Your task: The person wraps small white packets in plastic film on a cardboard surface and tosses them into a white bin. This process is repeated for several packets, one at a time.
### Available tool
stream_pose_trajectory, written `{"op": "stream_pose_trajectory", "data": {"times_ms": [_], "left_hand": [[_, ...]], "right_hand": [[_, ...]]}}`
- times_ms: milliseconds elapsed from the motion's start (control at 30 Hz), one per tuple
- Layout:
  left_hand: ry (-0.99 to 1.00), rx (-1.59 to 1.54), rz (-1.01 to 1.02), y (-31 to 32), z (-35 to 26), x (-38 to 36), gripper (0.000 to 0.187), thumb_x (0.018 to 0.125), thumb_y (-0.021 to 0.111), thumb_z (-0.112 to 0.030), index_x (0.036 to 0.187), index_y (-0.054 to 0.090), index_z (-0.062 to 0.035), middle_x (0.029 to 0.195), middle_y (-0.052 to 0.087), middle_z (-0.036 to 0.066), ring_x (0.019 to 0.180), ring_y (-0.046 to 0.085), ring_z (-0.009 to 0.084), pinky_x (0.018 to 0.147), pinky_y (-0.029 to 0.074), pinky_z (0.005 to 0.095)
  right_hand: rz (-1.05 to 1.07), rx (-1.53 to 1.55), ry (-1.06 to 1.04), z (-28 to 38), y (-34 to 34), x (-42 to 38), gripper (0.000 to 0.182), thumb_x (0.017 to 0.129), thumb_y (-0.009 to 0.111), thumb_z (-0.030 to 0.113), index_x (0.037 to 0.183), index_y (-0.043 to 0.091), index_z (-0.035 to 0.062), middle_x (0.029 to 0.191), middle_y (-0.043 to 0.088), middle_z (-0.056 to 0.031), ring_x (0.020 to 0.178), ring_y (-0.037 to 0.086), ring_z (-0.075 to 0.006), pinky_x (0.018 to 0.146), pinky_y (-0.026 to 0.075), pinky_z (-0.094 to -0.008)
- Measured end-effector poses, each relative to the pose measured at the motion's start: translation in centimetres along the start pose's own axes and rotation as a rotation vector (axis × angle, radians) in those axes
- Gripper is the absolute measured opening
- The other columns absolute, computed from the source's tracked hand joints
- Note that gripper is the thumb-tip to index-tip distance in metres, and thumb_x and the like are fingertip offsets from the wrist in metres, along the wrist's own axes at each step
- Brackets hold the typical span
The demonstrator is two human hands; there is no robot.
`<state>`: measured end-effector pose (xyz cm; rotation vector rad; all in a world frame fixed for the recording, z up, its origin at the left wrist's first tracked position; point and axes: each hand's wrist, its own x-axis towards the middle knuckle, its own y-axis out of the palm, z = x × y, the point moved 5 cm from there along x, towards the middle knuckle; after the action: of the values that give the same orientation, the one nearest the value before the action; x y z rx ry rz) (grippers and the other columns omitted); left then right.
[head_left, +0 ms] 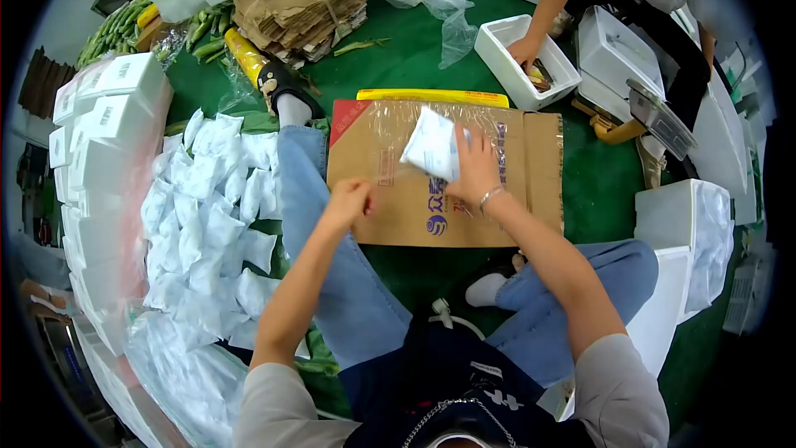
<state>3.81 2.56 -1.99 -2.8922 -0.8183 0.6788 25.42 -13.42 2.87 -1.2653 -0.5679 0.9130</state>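
Note:
In front of me a flattened cardboard box [390, 216] with blue and red print lies on the green floor. My right hand [477, 168] grips the right side of a white ice-pack-like packet [431, 143] with faint blue print, above the cardboard. To its left, my left hand [352, 202] is closed, with fingers pinched over the cardboard's left part; whatever it holds cannot be made out. Many similar white packets [207, 166] are heaped beside my left leg.
Stacked white foam boxes [116, 129] line the left side. Bundled flat cardboard [290, 8] and green vegetables [120, 29] lie at the back. At right, a co-worker's hand [524, 51] reaches into a foam box [497, 33]. Another foam box [663, 216] stands by my right knee.

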Motion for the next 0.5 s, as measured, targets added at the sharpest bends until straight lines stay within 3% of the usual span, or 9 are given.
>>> {"op": "stream_pose_trajectory", "data": {"times_ms": [33,67,133,167,233,267,333,433,500], "left_hand": [[-0.068,-0.398,0.093,-0.2,-2.4,-1.5,0.024,0.089,0.050,-0.013,0.068,0.052,-0.0014,0.082,0.068,0.019,0.073,0.064,0.0209,0.071,0.051,0.0313],[-0.084,-0.389,0.099,0.1,-4.5,-1.9,0.024,0.089,0.050,-0.013,0.068,0.052,-0.0014,0.082,0.068,0.019,0.073,0.064,0.0209,0.071,0.051,0.0313],[0.271,-0.468,-0.052,1.9,-8.6,2.3,0.025,0.092,0.047,-0.012,0.089,0.069,-0.0007,0.089,0.070,0.017,0.083,0.067,0.0275,0.076,0.052,0.0379],[0.277,-0.462,-0.051,2.7,-8.0,3.5,0.025,0.092,0.047,-0.012,0.089,0.069,-0.0007,0.089,0.070,0.017,0.083,0.067,0.0275,0.076,0.052,0.0379],[0.597,0.245,-0.061,4.7,-8.2,5.4,0.027,0.090,0.059,-0.023,0.103,0.065,-0.0006,0.102,0.068,0.016,0.090,0.066,0.0272,0.079,0.052,0.0373],[0.608,0.249,-0.057,4.8,-8.3,6.0,0.027,0.090,0.059,-0.023,0.103,0.065,-0.0006,0.102,0.068,0.016,0.090,0.066,0.0272,0.079,0.052,0.0373],[1.206,1.050,-0.090,7.1,-11.5,3.8,0.055,0.078,0.072,-0.034,0.121,0.055,-0.0035,0.113,0.063,0.014,0.094,0.064,0.0277,0.078,0.052,0.0375],[1.016,1.153,0.131,7.0,-11.2,6.5,0.077,0.068,0.078,-0.040,0.131,0.046,-0.0082,0.115,0.060,0.013,0.096,0.062,0.0289,0.075,0.052,0.0394],[1.055,1.164,0.106,6.9,-11.9,7.3,0.074,0.067,0.078,-0.039,0.128,0.048,-0.0089,0.103,0.062,0.013,0.091,0.063,0.0300,0.072,0.052,0.0402]], "right_hand": [[-0.032,-0.026,-0.111,0.9,0.0,-1.1,0.117,0.054,0.083,0.027,0.147,0.017,0.0065,0.140,0.030,-0.0231,0.129,0.032,-0.0400,0.106,0.032,-0.0485],[-0.059,-0.045,-0.214,1.9,0.1,-2.3,0.119,0.051,0.084,0.028,0.147,0.017,0.0053,0.137,0.034,-0.0236,0.128,0.033,-0.0409,0.106,0.033,-0.0472],[0.022,0.024,-0.187,1.4,1.6,-0.8,0.118,0.051,0.084,0.028,0.147,0.019,0.0048,0.137,0.033,-0.0237,0.128,0.033,-0.0419,0.106,0.032,-0.0473],[0.067,0.086,-0.178,1.8,1.6,-0.2,0.118,0.050,0.084,0.028,0.146,0.020,0.0043,0.137,0.033,-0.0238,0.127,0.034,-0.0428,0.106,0.032,-0.0475],[0.080,0.138,-0.178,0.4,2.0,1.5,0.115,0.052,0.083,0.028,0.145,0.021,0.0038,0.140,0.032,-0.0247,0.126,0.035,-0.0436,0.106,0.033,-0.0473],[0.117,0.238,-0.267,-0.6,3.4,3.0,0.113,0.052,0.083,0.030,0.145,0.024,0.0029,0.138,0.036,-0.0255,0.127,0.037,-0.0422,0.106,0.033,-0.0466],[0.142,0.343,-0.344,-1.3,2.1,4.8,0.112,0.052,0.083,0.033,0.144,0.027,0.0020,0.137,0.039,-0.0262,0.127,0.038,-0.0407,0.106,0.033,-0.0459],[0.488,0.803,-0.186,-1.0,0.6,2.8,0.107,0.054,0.082,0.028,0.142,0.028,-0.0015,0.135,0.042,-0.0272,0.128,0.037,-0.0408,0.108,0.031,-0.0427],[-0.177,1.148,0.091,-2.2,0.2,-0.8,0.106,0.056,0.082,0.025,0.142,0.026,-0.0045,0.135,0.043,-0.0258,0.125,0.042,-0.0405,0.107,0.032,-0.0422]]}}
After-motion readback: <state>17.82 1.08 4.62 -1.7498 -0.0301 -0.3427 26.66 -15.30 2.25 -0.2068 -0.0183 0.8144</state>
